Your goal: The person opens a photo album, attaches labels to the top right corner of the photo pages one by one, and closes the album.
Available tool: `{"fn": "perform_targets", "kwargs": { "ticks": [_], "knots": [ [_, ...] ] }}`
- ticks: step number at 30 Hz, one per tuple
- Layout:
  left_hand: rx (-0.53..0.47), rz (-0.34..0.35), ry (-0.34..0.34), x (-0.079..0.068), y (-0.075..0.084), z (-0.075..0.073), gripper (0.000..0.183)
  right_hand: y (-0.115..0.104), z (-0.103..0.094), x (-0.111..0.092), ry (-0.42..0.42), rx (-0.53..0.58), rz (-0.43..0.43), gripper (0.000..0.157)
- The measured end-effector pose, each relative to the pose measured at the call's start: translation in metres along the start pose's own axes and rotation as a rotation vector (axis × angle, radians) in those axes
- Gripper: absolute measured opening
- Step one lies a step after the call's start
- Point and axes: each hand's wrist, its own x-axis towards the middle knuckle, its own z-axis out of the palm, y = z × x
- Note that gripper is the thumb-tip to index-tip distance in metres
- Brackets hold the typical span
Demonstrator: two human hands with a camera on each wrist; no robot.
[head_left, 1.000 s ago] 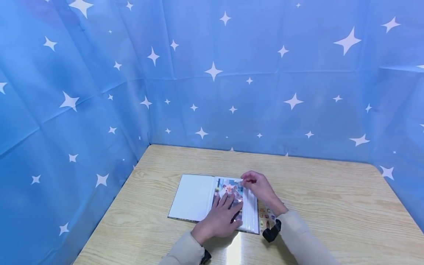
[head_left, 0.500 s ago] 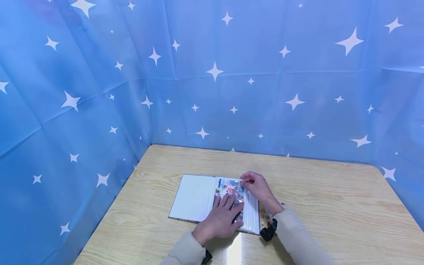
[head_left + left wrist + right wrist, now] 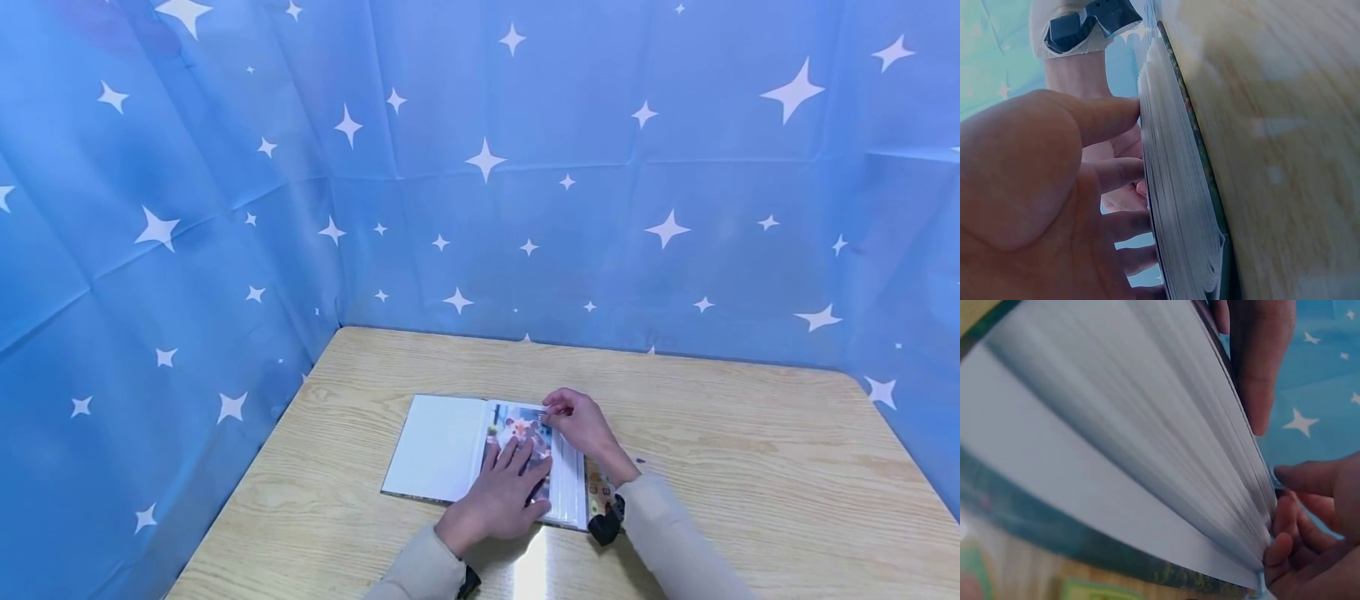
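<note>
A photo album point(image 3: 438, 446) lies spread on the table, its white inside cover to the left and a thick stack of pages to the right. On the top page is a colourful photo point(image 3: 519, 429) of a pale, round-eared animal. My left hand point(image 3: 501, 497) rests over the lower part of this photo, fingers spread; the left wrist view shows its fingertips along the page stack point(image 3: 1175, 175). At the photo's upper right corner, my right hand point(image 3: 581, 421) pinches the edge between thumb and curled fingers. In the right wrist view, the right hand point(image 3: 1316, 531) is at the corner of the fanned pages.
A sheet with small coloured pictures point(image 3: 597, 492) lies partly beneath the album's right side, under the right forearm. A small dark bit point(image 3: 640, 461) is on the table beyond that wrist. Blue star-patterned curtains point(image 3: 600, 208) enclose the table point(image 3: 750, 467) at the back and sides.
My right wrist and forearm have shifted slightly left, uncovering the small dark bit on the table. The left hand stays on the photo.
</note>
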Motion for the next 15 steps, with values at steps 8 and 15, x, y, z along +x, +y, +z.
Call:
{"fn": "perform_targets", "kwargs": {
  "ticks": [8, 15],
  "knots": [
    [0.047, 0.009, 0.011, 0.0003, 0.0012, -0.0009, 0.058, 0.0015, 0.0026, -0.0008, 0.022, -0.009, 0.007, 0.015],
    [0.058, 0.013, 0.016, -0.0012, 0.0022, -0.0022, 0.058, 0.0026, 0.0058, 0.0001, 0.045, -0.012, 0.004, 0.018]
  ]
}}
